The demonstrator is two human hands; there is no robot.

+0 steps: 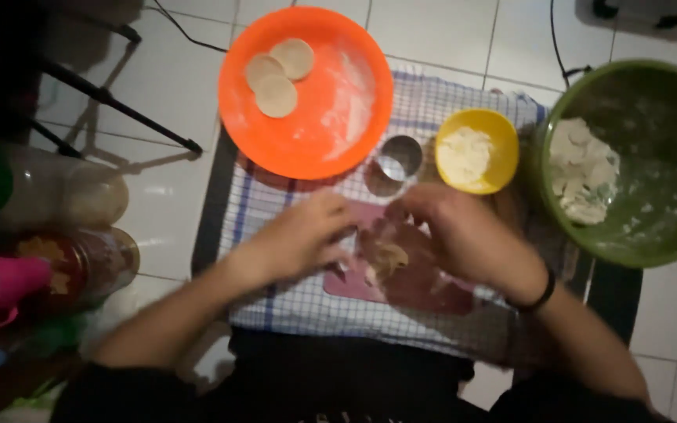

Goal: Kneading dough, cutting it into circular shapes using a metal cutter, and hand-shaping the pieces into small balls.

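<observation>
Dough (389, 257) lies on the pink board (417, 286) between the left hand (295, 239) and right hand (456, 231), fingers curled close over it though grip unclear; it looks thin, so pinching could tear it, or a wrist might knock the metal cutter (397, 159) just beyond

A board (425, 294) lies at the centre of a cloth (307, 313). At its eleven o'clock a plate (307, 141) carries three dough discs (277, 76). At twelve stands a ring cutter (396, 159), at one a small bowl (503, 157) of flour, at two a big bowl (667, 227) holding what may be dough. Jars (80, 227) lie at nine o'clock
</observation>
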